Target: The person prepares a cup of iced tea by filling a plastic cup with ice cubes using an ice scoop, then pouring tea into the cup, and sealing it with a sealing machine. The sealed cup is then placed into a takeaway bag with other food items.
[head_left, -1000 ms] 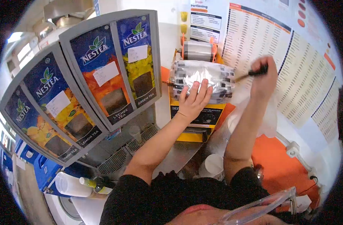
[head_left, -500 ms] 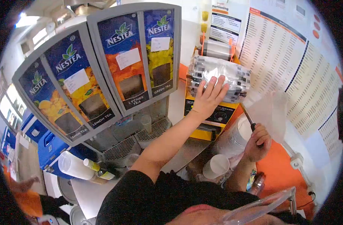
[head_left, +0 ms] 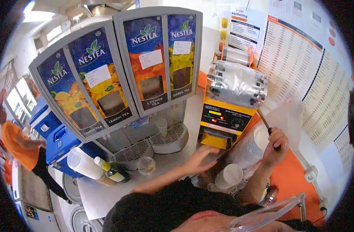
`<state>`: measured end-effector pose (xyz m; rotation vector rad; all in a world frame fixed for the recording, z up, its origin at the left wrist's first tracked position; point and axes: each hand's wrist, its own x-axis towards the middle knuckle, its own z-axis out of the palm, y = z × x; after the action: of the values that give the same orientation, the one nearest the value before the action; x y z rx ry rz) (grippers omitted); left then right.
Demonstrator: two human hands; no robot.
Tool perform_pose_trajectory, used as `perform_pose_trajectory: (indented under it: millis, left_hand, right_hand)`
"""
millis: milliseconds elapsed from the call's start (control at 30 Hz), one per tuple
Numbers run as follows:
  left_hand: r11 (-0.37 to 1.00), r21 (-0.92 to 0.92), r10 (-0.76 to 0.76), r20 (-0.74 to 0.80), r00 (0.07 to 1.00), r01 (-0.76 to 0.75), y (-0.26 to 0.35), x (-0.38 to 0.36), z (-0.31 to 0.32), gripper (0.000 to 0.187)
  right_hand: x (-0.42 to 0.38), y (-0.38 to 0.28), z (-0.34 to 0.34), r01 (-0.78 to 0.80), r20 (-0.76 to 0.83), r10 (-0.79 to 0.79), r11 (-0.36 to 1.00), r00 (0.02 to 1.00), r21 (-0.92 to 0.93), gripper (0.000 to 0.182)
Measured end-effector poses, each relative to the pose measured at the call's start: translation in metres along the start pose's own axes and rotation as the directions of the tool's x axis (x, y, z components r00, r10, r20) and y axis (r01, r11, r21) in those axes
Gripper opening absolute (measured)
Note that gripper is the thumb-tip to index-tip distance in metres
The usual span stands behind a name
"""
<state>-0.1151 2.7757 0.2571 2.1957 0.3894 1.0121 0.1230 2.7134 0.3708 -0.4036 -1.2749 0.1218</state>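
A yellow cup sealing machine (head_left: 223, 116) with a black control panel stands at the centre right. On its top sits a roll of clear film (head_left: 239, 83) with dark squares along its edges. My right hand (head_left: 276, 147) is wrapped round the black grip of the lever (head_left: 266, 121) at the machine's right side. Low in front of the machine, near its yellow front tray (head_left: 215, 141), my left hand (head_left: 202, 159) is slightly blurred, fingers apart, with nothing seen in it. A white cup (head_left: 228, 176) and a stack of white cups (head_left: 248, 145) stand between my hands.
A tea dispenser (head_left: 157, 65) fills the left. Near it are clear cups (head_left: 83, 162), a bottle (head_left: 109, 169) and a small clear container (head_left: 146, 165). Blue coolers (head_left: 62, 145) stand behind. A person in orange (head_left: 20, 145) is at far left. Charts (head_left: 289, 65) cover the wall.
My left hand has left the film roll and come down in front of the machine. My right hand still grips the lever. The view has shifted, and the person in orange shows more fully.
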Motion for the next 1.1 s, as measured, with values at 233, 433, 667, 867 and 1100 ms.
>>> perform_pose_trajectory:
  millis: [233, 433, 667, 867, 1100]
  left_hand:
    - [0.523, -0.656, -0.577, 0.198, 0.792, 0.545, -0.078, -0.195, -0.002, 0.036]
    - [0.500, -0.667, -0.714, 0.043, 0.699, 0.552, -0.144, -0.300, 0.022, 0.037]
    - [0.612, -0.237, -0.771, 0.030, 0.636, 0.754, -0.086, -0.251, -0.002, 0.026]
    - [0.581, -0.346, -0.803, -0.093, 0.589, 0.737, -0.078, -0.244, -0.002, 0.022]
    - [0.540, -0.409, -0.824, -0.079, 0.561, 0.736, -0.098, -0.252, 0.004, 0.016]
  right_hand:
    - [0.000, 0.008, -0.003, 0.040, -0.010, -0.041, 0.999, 0.999, -0.003, 0.035]
    - [0.001, 0.014, 0.000, 0.092, -0.039, -0.090, 0.993, 0.995, 0.071, 0.041]
    - [0.002, 0.011, 0.000, 0.072, -0.012, -0.071, 0.993, 0.997, 0.092, 0.044]
    - [0.001, 0.013, -0.002, 0.095, 0.005, -0.095, 0.992, 0.995, 0.082, 0.043]
    - [0.001, 0.009, -0.004, 0.066, 0.026, -0.067, 0.996, 0.997, 0.058, 0.043]
